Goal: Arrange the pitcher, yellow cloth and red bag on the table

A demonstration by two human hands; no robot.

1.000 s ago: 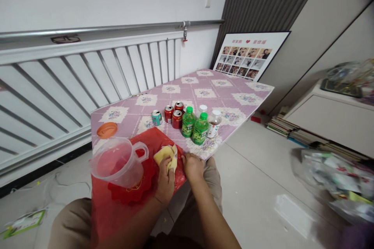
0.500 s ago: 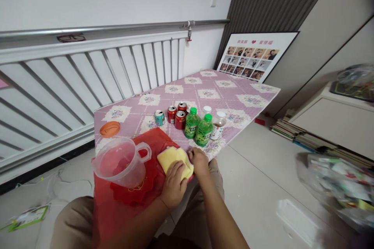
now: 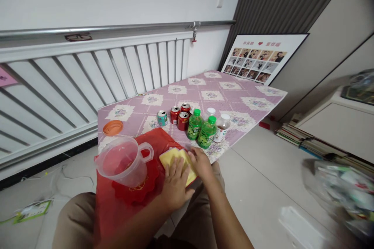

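Note:
A folded yellow cloth [image 3: 171, 157] lies at the near edge of the table, on a red plastic sheet [image 3: 157, 137]. Palm down, my left hand [image 3: 175, 186] rests on it with the fingers stretched out. My right hand [image 3: 201, 162] grips the cloth's right edge with bent fingers; the fingertips are partly hidden. To the left, a clear plastic pitcher [image 3: 124, 163] stands on a red scalloped mat [image 3: 149, 186], its handle toward my hands. Beyond the cloth stand two green-capped bottles [image 3: 207, 135].
Several red cans [image 3: 183, 121], a teal can [image 3: 162, 118] and white-capped bottles [image 3: 222, 128] stand near the green ones. An orange lid [image 3: 113, 127] lies at the left on the flowered tablecloth [image 3: 212, 95]. A radiator [image 3: 128, 66] runs behind; a filled plastic bag [image 3: 336, 186] sits at right.
My left hand has flattened, with its fingers spread more over the cloth. The right hand's fingers have shifted onto the cloth's edge. The whole view has shifted slightly.

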